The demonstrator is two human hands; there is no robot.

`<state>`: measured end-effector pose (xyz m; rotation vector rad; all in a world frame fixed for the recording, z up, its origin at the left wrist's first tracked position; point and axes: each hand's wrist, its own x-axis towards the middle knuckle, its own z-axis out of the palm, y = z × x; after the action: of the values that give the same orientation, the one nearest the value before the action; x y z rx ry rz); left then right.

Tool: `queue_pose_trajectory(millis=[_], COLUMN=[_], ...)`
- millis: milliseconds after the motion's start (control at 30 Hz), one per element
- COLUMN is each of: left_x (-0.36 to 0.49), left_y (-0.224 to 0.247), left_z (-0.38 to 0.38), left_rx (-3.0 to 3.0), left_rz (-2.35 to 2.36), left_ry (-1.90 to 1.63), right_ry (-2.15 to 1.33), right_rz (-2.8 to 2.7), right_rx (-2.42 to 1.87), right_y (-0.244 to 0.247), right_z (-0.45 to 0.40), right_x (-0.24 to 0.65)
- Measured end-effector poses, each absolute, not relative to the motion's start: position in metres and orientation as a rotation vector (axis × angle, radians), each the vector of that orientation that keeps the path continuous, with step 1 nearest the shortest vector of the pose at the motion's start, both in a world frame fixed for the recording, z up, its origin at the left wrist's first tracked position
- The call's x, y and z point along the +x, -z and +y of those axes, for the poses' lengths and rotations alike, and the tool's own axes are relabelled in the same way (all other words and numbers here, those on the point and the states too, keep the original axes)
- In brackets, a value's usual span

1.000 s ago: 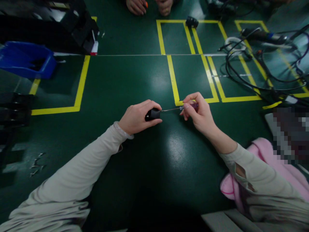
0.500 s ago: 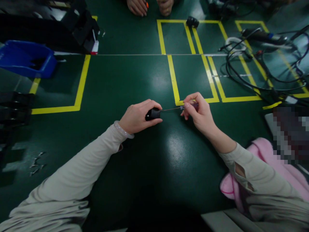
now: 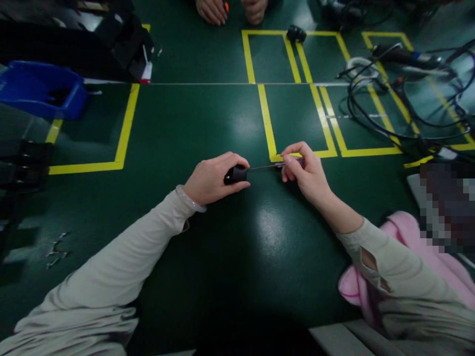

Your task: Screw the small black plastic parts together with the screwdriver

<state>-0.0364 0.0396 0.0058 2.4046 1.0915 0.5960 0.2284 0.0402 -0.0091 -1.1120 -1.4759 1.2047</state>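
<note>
My left hand [image 3: 216, 179] is closed around a small black part [image 3: 237, 174], its thumb and forefinger on either side. Between the fingers of my right hand [image 3: 305, 170] is the handle of a screwdriver [image 3: 262, 168]. The thin shaft runs left, nearly level, and its tip meets the right end of the black part. Whether the tip sits in a screw or a hole is too small to tell. Most of the handle is hidden by my right fingers.
A blue bin [image 3: 44, 91] and black parts [image 3: 24, 165] stand at the left, with several loose screws [image 3: 57, 251] nearer me. Cables [image 3: 374, 126] lie at the right, above a pink cloth [image 3: 404, 247]. Another person's hands [image 3: 212, 11] rest at the far side.
My right fingers have shifted slightly on the screwdriver's handle. The black part and my left hand stay almost where they were.
</note>
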Motion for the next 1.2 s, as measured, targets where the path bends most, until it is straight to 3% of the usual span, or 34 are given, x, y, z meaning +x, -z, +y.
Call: queue_pose_trajectory(millis=[1200], left_x=[-0.0368], left_y=[-0.0047], left_z=[0.0393], left_rx=[2.412], left_rz=[1.09], left_ry=[-0.603], right_ry=[-1.217], right_rz=[-1.472], right_rx=[-1.085], right_y=[0.0086], right_z=[0.0401], right_x=[0.2283])
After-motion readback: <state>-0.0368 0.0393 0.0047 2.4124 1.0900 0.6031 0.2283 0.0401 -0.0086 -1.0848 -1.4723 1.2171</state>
